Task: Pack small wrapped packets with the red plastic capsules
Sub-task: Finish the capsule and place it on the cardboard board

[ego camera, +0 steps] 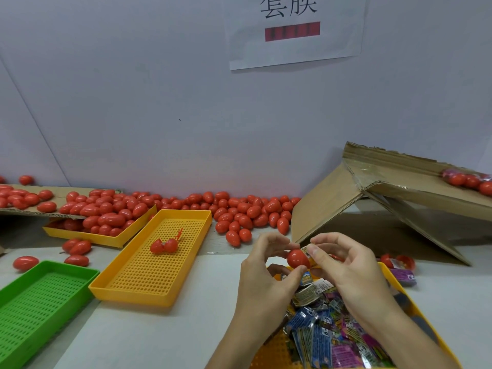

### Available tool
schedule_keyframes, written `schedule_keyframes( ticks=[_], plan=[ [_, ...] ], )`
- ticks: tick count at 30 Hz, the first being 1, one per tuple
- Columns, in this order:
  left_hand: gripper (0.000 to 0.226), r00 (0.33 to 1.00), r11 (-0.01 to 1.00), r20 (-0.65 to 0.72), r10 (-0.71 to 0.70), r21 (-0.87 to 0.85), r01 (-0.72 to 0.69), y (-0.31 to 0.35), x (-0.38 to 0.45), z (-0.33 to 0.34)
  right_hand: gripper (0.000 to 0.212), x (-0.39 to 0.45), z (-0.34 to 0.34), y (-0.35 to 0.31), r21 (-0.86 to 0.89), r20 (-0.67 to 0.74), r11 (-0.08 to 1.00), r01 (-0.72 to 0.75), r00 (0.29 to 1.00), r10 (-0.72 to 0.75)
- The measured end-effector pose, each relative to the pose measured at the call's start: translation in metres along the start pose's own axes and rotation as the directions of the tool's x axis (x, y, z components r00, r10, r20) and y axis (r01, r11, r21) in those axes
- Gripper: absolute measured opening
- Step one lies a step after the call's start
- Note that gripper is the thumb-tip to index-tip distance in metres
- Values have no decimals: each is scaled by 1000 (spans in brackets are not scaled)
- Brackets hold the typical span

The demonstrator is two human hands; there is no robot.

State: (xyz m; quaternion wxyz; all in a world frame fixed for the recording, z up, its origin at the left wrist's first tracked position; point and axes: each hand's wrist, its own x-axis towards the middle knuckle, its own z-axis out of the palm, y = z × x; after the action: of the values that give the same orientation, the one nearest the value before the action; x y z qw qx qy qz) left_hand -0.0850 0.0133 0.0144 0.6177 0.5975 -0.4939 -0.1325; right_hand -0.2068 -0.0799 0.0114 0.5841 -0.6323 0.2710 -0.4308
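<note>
Head view puts my two hands nearest, meeting over the yellow tray of packets (415,307), where blue and purple wrapped packets (322,339) lie heaped under my wrists. My left hand (266,278) pinches a red capsule (297,258) between thumb and forefinger, and my right hand (346,265) pinches a small packet (308,252) against the capsule's right side. Left of my left hand sits an empty-looking perforated yellow tray (149,278) with one opened capsule (163,246) in it, and further left a green tray (40,302). Beyond my fingers, loose capsules (239,217) crowd along the wall (159,102). Beyond my right hand leans a cardboard box (372,198), and a paper sign (292,30) hangs above.
</note>
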Motion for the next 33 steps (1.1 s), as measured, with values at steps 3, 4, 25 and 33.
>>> schedule_keyframes(
  ticks=[3, 4, 25, 33],
  plan=[
    [38, 1000, 1000, 4, 12, 19, -12, 1, 0, 0, 21, 0, 0, 0, -20, 8, 1000, 12, 1000, -12],
    [38, 1000, 1000, 2, 16, 24, -16, 1, 0, 0, 22, 0, 1, 0, -29, 8, 999, 19, 1000, -18],
    [22, 998, 998, -21, -58, -38, 57, 2, 1, -3, 30, -8, 3, -6, -190, 64, 967, 171, 985, -162],
    [22, 997, 994, -12, -72, -86, 70, 3, 1, -2, 26, -7, 2, -6, -174, 67, 959, 225, 974, -216]
  ],
)
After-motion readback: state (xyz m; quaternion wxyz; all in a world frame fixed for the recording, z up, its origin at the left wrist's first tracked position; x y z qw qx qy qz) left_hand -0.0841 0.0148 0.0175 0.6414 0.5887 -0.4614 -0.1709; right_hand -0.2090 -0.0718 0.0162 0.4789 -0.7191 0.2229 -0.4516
